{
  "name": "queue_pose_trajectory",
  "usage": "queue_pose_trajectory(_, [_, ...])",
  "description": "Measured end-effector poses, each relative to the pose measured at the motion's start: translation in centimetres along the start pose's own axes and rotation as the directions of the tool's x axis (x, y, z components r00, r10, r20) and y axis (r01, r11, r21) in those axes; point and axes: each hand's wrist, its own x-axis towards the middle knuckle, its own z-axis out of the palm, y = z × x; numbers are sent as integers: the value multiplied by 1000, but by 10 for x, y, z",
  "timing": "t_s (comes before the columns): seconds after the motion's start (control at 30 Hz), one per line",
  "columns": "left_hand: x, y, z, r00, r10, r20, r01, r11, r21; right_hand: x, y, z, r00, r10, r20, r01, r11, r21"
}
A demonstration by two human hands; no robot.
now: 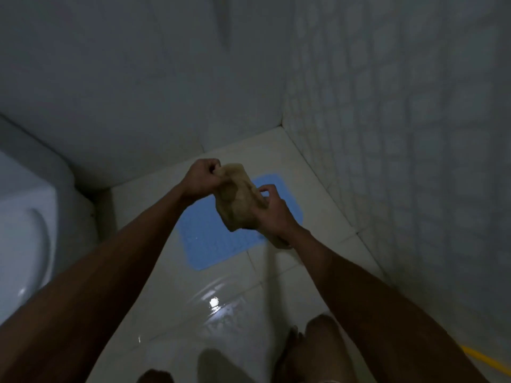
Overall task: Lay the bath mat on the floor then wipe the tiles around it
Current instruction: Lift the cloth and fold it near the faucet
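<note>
A blue bath mat [204,239] lies flat on the pale floor tiles [318,194] near the corner of the room. Above it I hold a crumpled tan cloth [237,200] in both hands. My left hand [201,176] grips the cloth's upper end in a fist. My right hand [272,214] clasps its lower right side, and a bit of cloth hangs below that wrist. The cloth and my hands hide the middle of the mat.
A white toilet [25,236] stands at the left. Tiled walls [401,134] close in at the back and right. The near floor is wet and glossy with a light reflection [214,302]. My knee [320,335] shows at the bottom. A yellow hose [481,357] lies at the lower right.
</note>
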Motion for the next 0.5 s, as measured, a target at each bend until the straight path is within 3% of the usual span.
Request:
queue_pose_trajectory(0.13, [-29, 129, -65, 1000, 24, -6, -24, 999, -27, -19, -97, -51, 991, 27, 128, -13, 994, -108])
queue_pose_trajectory(0.2, [-35, 180, -97, 999, 26, -39, -28, 998, -54, -26, -130, -72, 991, 48, 122, -26, 984, -176])
queue_pose_trajectory(0.5, [-2, 255, -214, 983, 50, -177, -64, 995, -72, 36, -235, -92, 991, -104, -80, 102, 994, -38])
